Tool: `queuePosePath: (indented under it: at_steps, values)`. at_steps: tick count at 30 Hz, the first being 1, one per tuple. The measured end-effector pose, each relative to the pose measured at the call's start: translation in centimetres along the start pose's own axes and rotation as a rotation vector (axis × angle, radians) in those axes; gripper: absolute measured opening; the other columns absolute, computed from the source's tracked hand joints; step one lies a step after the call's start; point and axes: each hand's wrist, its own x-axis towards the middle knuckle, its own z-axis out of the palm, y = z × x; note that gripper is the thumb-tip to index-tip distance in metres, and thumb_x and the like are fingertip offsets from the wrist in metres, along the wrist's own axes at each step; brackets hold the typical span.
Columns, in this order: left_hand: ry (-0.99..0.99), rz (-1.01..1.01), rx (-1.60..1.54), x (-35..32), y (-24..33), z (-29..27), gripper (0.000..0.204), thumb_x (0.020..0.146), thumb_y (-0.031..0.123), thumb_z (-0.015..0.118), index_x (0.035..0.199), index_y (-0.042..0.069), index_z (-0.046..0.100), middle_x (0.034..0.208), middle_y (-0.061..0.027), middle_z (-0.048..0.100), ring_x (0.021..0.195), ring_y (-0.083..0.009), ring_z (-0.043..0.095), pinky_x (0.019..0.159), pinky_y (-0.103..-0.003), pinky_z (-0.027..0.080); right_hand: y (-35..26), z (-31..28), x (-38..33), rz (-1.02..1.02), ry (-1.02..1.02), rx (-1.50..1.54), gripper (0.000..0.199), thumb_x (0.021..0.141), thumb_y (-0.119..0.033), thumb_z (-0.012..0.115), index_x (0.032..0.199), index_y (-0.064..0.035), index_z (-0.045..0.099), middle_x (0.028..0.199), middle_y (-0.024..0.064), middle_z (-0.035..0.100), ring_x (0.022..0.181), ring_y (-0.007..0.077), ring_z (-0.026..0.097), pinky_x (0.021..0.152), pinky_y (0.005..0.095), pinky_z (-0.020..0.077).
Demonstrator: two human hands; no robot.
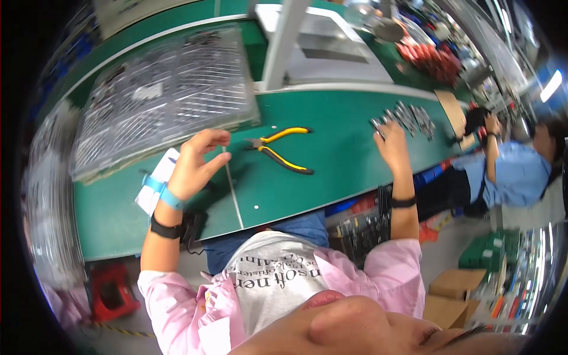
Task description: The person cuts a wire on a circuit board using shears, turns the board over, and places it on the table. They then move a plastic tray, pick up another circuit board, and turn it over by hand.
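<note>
My left hand [194,164] hovers over the green tabletop, thumb and curled fingers apart, with nothing visible between them. It wears a light blue wrist strap [163,191]. Just to its right lie diagonal cutters [278,147] with yellow and black handles, spread on the mat. Farther right, my right hand [393,145] reaches to the near-left side of a pile of small silvery metal parts [414,118]. Its fingertips pinch one slim metal part [375,123] at the pile's edge; the grip is partly hidden.
Clear plastic trays [171,94] filled with rows of metal parts cover the left side of the green table [331,136]. More trays [50,201] are stacked at far left. A grey post [284,47] stands behind the cutters. A co-worker in a blue shirt [518,174] sits at right.
</note>
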Motion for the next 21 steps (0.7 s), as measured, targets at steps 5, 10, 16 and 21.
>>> queuePosePath:
  at_steps: [5,10,16,21]
  values:
    - [0.145,0.158,0.149,0.3,-0.2,-1.5,0.027,0.074,0.004,0.058,0.099,-0.002,0.052,0.093,-0.0105,0.055,0.091,-0.0197,0.054,0.080,-0.030,0.043,-14.5,-4.7,3.2,-0.208,-0.368,0.738,0.020,0.074,-0.009,0.056,0.091,0.0026,0.058,0.084,0.0160,0.058,0.080,0.0272,0.057,0.071,0.0295,0.0442]
    - [0.411,0.210,0.576,-0.2,2.3,-5.5,0.019,0.072,0.005,0.059,0.089,-0.003,0.055,0.085,-0.0144,0.057,0.084,-0.0234,0.056,0.072,-0.031,0.045,-19.3,-2.9,6.6,-0.404,-0.363,0.929,0.017,0.075,-0.005,0.054,0.090,0.0035,0.058,0.080,0.0125,0.060,0.071,0.0184,0.059,0.065,0.0244,0.0451]
    - [0.358,-0.315,1.078,1.2,-4.4,-19.2,0.017,0.071,0.013,0.058,0.080,-0.001,0.060,0.079,-0.0181,0.059,0.072,-0.0311,0.059,0.063,-0.038,0.047,-19.0,2.3,7.2,-0.300,-0.364,1.319,0.013,0.076,-0.001,0.052,0.086,0.0045,0.059,0.074,0.0089,0.060,0.063,0.0127,0.058,0.059,0.0216,0.0456]
    - [0.210,-0.618,1.499,4.8,-11.1,-24.8,0.020,0.069,0.013,0.056,0.085,0.002,0.061,0.089,-0.0189,0.059,0.086,-0.0331,0.057,0.072,-0.039,0.047,-19.1,3.2,7.0,-0.251,-0.353,1.254,0.011,0.076,0.000,0.052,0.083,0.0047,0.059,0.072,0.0087,0.060,0.061,0.0127,0.058,0.056,0.0213,0.0459]
